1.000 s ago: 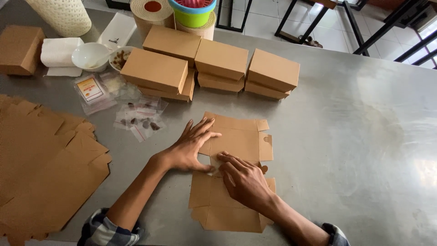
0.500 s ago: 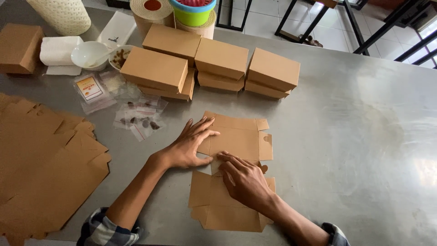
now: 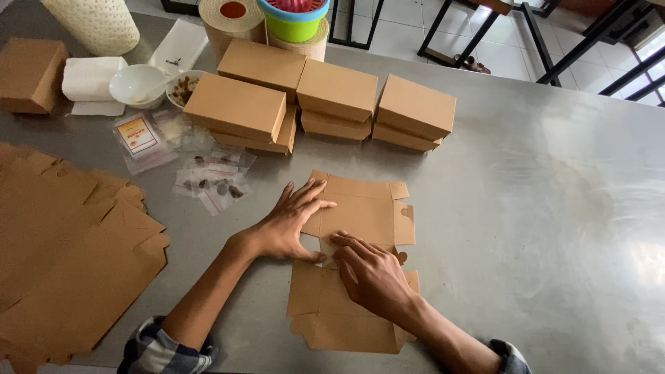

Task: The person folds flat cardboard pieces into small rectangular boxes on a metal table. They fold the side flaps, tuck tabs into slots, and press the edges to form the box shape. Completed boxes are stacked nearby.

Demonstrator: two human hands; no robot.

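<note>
**Folding a flat box blank**

Here, both hands pressed flat, fingers spread, on a cardboard blank (image 3: 360,221) lying near the middle of the desk (image 3: 540,208). The left hand (image 3: 287,225) pinned the far panel; the right hand (image 3: 370,273) creased the fold line, gripping nothing. The next move probably called for raising the panels. Six folded boxes (image 3: 332,97) stood beyond, a seventh far left.

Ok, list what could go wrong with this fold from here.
The flat cardboard blank is pinned only by the left hand and right hand on smooth metal table; it might slide and crease crooked. The small tabs could tear if pressed hard.
</note>
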